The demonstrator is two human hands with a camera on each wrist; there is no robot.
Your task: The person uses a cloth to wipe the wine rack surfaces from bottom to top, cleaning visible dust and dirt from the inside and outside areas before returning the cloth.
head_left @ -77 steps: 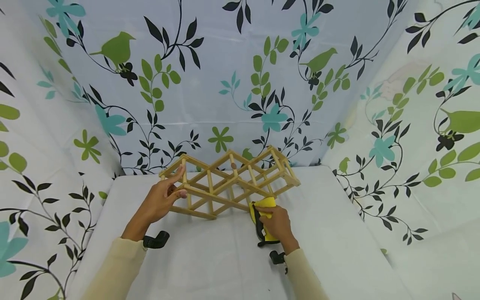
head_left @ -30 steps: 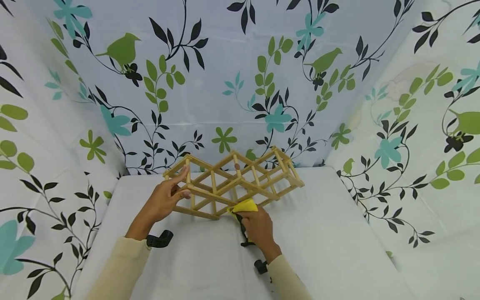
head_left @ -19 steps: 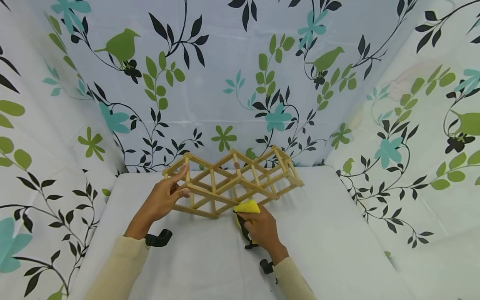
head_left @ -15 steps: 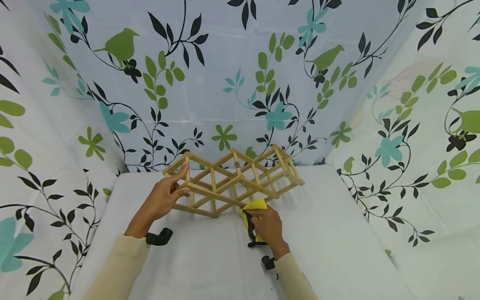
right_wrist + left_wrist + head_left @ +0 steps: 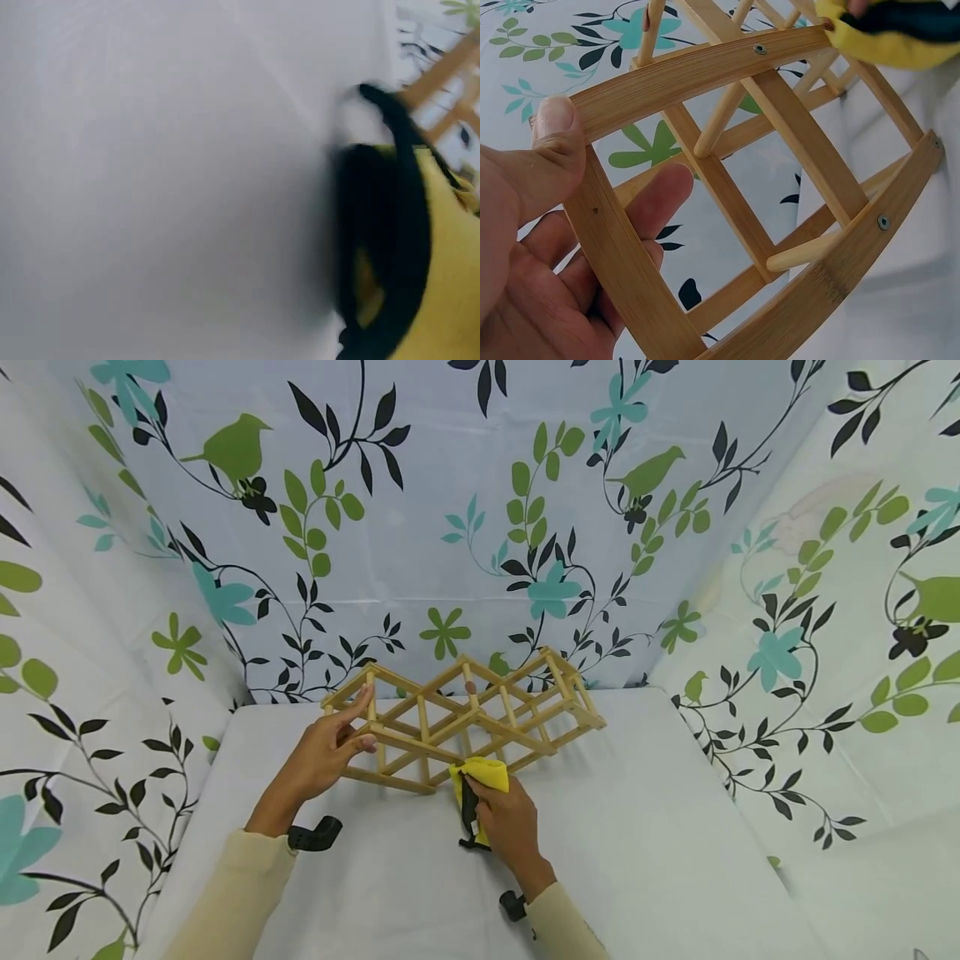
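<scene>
A folding wooden lattice rack (image 5: 420, 746), made of crossed slats and round dowels, stands on the white-covered table. My left hand (image 5: 318, 762) grips its left end; in the left wrist view the thumb (image 5: 555, 124) presses the corner of a slat (image 5: 690, 79) while fingers curl behind the frame. My right hand (image 5: 510, 822) holds a yellow cloth (image 5: 487, 772) with black trim against the front lower slat, near the rack's middle. In the right wrist view the cloth (image 5: 450, 262) fills the right side, its black edging blurred, and the right hand is hidden.
White fabric covers the table (image 5: 637, 843). A curtain (image 5: 420, 527) printed with leaves, birds and flowers hangs close behind the rack, and similar sheets flank both sides. Each wrist carries a black camera mount (image 5: 315, 833).
Sliding along the front slat, my right hand and the cloth have gone left, right and then left again. My left hand keeps its grip, and the rack stays in place.
</scene>
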